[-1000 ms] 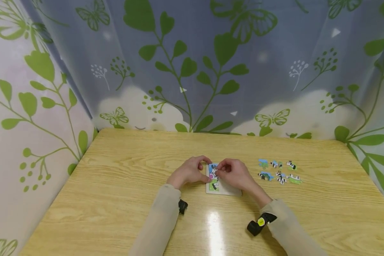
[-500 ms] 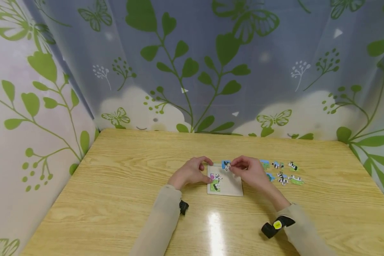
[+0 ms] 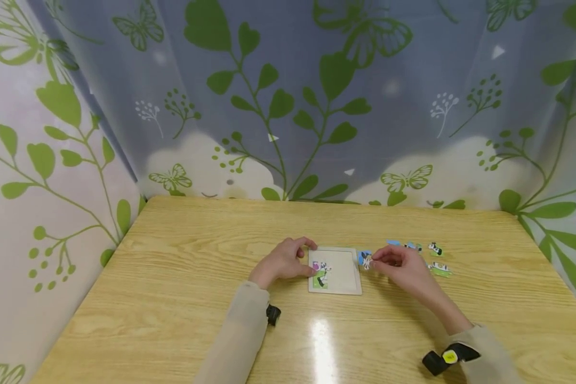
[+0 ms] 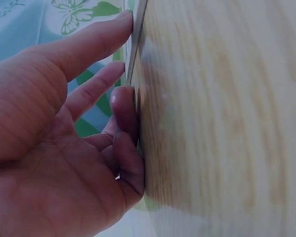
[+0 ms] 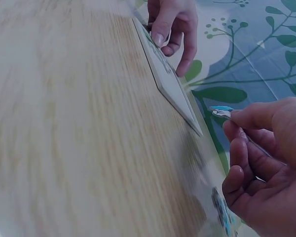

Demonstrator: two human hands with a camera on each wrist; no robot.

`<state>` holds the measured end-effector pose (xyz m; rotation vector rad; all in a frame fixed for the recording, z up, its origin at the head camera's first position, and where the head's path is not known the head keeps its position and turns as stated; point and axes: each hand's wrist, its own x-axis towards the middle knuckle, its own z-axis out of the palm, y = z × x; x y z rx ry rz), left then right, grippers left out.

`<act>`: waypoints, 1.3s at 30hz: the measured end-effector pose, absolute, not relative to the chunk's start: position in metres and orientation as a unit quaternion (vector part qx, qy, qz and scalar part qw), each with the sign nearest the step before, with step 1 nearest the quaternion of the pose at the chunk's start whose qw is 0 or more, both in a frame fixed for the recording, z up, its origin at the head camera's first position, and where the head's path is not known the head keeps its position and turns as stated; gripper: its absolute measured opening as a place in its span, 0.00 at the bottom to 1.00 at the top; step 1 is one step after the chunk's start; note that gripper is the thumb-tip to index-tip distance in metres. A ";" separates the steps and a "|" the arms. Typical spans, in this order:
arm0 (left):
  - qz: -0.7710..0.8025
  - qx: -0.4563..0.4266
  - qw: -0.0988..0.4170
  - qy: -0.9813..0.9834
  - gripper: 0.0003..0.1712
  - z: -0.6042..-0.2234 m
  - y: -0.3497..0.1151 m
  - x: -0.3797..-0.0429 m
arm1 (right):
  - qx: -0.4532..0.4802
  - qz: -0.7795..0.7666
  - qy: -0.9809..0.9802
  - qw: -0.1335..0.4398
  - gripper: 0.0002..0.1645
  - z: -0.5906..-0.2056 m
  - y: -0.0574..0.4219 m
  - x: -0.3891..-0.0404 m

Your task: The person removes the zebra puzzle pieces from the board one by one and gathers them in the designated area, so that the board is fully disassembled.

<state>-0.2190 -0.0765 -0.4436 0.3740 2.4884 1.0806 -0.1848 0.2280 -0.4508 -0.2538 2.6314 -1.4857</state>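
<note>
In the head view, a pale square puzzle tray (image 3: 338, 292) lies on the table with a pink, green and black-and-white puzzle piece (image 3: 322, 281) in its left side. My left hand (image 3: 281, 262) is at the tray's left edge. Its thumb rests on the left rim and its extended index finger touches the back left corner. Just right of the tray, my right hand (image 3: 408, 271) pinches a blue puzzle piece (image 3: 365, 258) with black-and-white animal print between thumb and fingertips. The right wrist view shows this piece edge-on above the table.
Several loose puzzle pieces lie to the right, among them a black-and-white one (image 3: 435, 248) and a green-based one (image 3: 440, 268). My right hand hides part of the group. The wooden table (image 3: 197, 250) ends at a patterned curtain (image 3: 297, 160) behind.
My right hand has lifted the blue piece out of the tray's upper left and carried it right, past the tray's right edge. The left hand stays at the tray.
</note>
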 end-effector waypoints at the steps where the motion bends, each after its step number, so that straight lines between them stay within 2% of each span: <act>1: 0.384 0.138 0.199 0.891 0.29 -0.444 -0.077 -0.219 | -0.082 -0.489 0.867 0.053 0.12 -0.450 0.231 -0.183; 9: 0.382 0.156 0.191 0.891 0.30 -0.442 -0.080 -0.215 | -0.071 -0.472 0.877 0.053 0.12 -0.451 0.249 -0.172; 19: 0.367 0.160 0.189 0.897 0.43 -0.439 -0.083 -0.204 | -0.070 -0.440 0.893 0.065 0.11 -0.450 0.272 -0.158; 39: 0.403 0.133 0.209 0.881 0.42 -0.444 -0.084 -0.208 | -0.057 -0.370 0.923 0.091 0.11 -0.445 0.282 -0.149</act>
